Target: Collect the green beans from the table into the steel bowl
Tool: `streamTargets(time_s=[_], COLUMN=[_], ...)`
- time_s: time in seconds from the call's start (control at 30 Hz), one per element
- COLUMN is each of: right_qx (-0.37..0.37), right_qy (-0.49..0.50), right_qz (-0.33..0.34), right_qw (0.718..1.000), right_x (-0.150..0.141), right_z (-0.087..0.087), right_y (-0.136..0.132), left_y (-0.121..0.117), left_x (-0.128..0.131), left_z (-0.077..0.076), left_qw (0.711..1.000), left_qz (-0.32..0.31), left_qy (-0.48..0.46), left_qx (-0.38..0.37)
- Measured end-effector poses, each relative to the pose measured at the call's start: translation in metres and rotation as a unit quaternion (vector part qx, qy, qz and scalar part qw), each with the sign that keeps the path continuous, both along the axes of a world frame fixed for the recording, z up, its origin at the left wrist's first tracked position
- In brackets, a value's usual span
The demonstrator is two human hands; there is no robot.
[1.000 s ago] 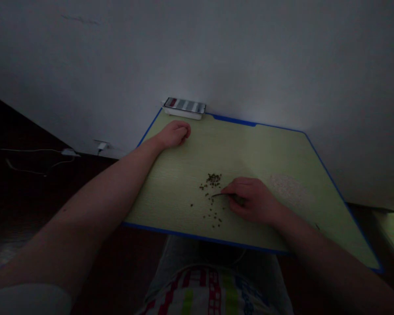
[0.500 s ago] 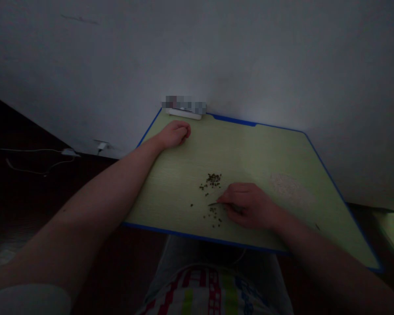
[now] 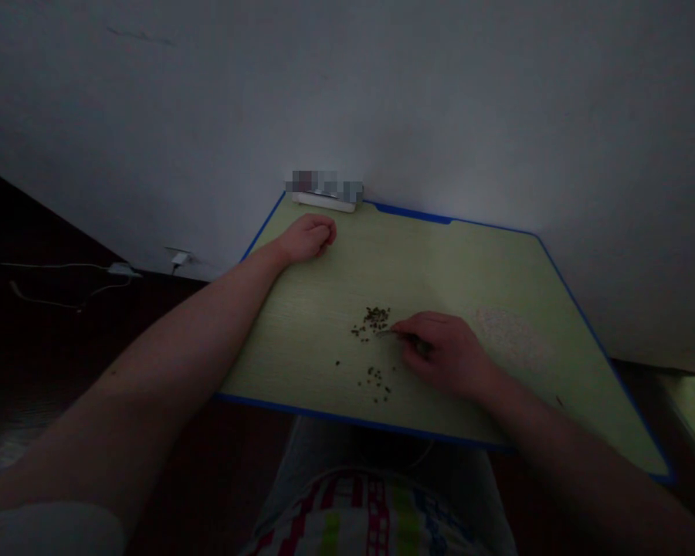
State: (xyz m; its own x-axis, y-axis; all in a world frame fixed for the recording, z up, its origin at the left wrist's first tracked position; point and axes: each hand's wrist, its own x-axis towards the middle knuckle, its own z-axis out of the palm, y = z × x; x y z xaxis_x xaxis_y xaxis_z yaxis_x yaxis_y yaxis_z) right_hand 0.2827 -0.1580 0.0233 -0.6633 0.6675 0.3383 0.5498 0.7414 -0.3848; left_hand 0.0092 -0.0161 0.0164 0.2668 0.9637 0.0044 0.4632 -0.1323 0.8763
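My left hand (image 3: 311, 237) rests at the far left of the pale green tabletop (image 3: 428, 270), its fingers curled into a loose fist with nothing visible in them. My right hand (image 3: 440, 347) is closed on slim metal tweezers (image 3: 385, 333), whose tips point left. Those tips are at the lower right edge of a small heap of dark greenish beans (image 3: 376, 316); whether they grip one I cannot tell. Nearer to me lies a looser scatter of beans (image 3: 375, 377), with a single bean (image 3: 337, 363) off to the left.
A spread of pale small grains (image 3: 513, 336) lies right of my right hand. A thin dark piece (image 3: 560, 401) is near my right forearm. At the back left stands a white object (image 3: 324, 202), partly blurred out, against the wall (image 3: 440, 100). A blue rim (image 3: 347, 419) edges the table.
My right hand has moved away from me, carrying the tweezers from between the two bean groups up to the far heap. My left hand has stayed in place.
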Motion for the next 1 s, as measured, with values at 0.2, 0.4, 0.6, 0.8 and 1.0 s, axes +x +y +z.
streamTargets(time_s=[0.2, 0.4, 0.6, 0.8, 1.0], right_qx=[0.0, 0.002, -0.007, 0.011, -0.008], right_qy=[-0.007, 0.008, 0.018, 0.021, 0.031], right_qz=[0.03, 0.052, 0.078, 0.066, 0.105], right_qw=[1.0, 0.999, 0.997, 0.998, 0.994], right_x=[-0.005, -0.005, -0.006, -0.01, -0.011], right_z=[-0.001, -0.004, -0.004, -0.003, -0.003], right_y=[0.002, 0.005, 0.005, 0.007, 0.006], left_y=[0.0, 0.002, -0.001, 0.004, 0.004], left_x=[0.001, -0.001, 0.001, -0.002, -0.002], left_z=[0.001, -0.002, 0.002, -0.004, -0.004], left_qw=[1.0, 1.0, 1.0, 1.0, 1.0], left_qz=[0.012, -0.001, 0.006, -0.001, -0.002], left_qy=[0.0, 0.005, 0.006, 0.007, 0.009], left_qx=[-0.011, -0.006, -0.011, -0.003, -0.002])
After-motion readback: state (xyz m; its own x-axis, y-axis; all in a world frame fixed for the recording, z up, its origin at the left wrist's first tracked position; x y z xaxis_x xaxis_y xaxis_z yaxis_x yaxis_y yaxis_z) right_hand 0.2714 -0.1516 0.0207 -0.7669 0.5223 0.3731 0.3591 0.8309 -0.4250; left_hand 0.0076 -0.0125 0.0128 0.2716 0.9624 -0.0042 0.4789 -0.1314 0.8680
